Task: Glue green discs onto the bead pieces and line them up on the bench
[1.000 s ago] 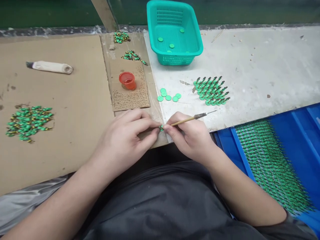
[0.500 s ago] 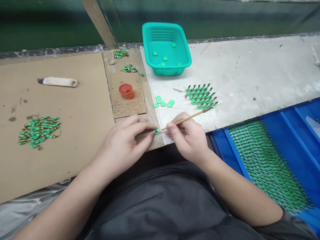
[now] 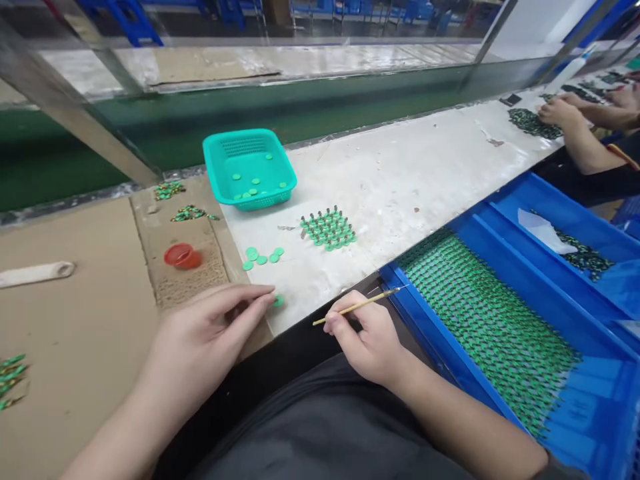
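My left hand (image 3: 210,333) is over the table's front edge, thumb and fingers pinched on a small green disc (image 3: 279,301) that sticks out past the fingertips. To its right, my right hand (image 3: 367,340) grips a fine brush (image 3: 361,305) with a thin wooden handle; its darker, pointed end faces right, over the edge of a blue tray. Several loose green discs (image 3: 261,260) lie on the white tabletop beyond my left hand. Behind and to the right stands a block of green discs with dark upright pieces (image 3: 329,229) on them.
A teal basket (image 3: 250,202) holds several green discs. Left of it are small green-and-gold pieces (image 3: 190,213) and a red cup (image 3: 181,255). A white-handled tool (image 3: 40,273) lies on cardboard. Blue trays (image 3: 505,233) hold rows of green pieces. A co-worker's hands (image 3: 563,113) are at far right.
The view has swung up and to the right, bringing the co-worker's hands into sight. My right hand with the brush has drawn away from the disc in my left hand.
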A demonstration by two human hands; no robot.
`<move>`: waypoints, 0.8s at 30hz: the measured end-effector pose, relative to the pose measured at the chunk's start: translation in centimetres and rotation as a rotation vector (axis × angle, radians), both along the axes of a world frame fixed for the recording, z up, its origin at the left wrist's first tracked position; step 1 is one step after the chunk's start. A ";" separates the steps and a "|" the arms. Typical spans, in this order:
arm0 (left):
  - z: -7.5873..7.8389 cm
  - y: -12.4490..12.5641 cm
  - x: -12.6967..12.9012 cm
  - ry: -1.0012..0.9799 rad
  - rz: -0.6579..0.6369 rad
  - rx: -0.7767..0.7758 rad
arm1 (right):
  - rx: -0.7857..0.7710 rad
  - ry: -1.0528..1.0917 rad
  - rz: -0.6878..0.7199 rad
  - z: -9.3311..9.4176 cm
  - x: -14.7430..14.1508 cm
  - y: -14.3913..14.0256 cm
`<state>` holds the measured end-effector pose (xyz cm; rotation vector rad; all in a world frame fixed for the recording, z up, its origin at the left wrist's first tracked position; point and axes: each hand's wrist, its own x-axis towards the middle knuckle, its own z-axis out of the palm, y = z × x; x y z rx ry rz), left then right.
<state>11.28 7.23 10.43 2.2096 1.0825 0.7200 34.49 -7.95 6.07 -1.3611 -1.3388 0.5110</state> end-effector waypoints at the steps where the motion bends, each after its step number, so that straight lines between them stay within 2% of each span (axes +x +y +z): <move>1: 0.3 0.8 1.4 0.011 -0.037 0.004 | 0.002 0.009 -0.015 0.0 0.3 -0.1; 5: 0.5 3.8 7.3 0.079 -0.142 0.049 | 0.006 0.035 -0.063 0.1 1.3 -0.7; 8: 0.0 5.2 9.9 0.132 -0.157 0.132 | 0.016 0.038 -0.085 0.1 1.9 -1.1; 17: -0.4 5.3 11.0 0.293 -0.186 0.278 | 0.011 0.027 -0.079 0.3 3.2 -1.2; 24: -0.1 5.1 11.4 0.332 -0.196 0.291 | 0.013 0.031 -0.047 0.5 3.3 -0.7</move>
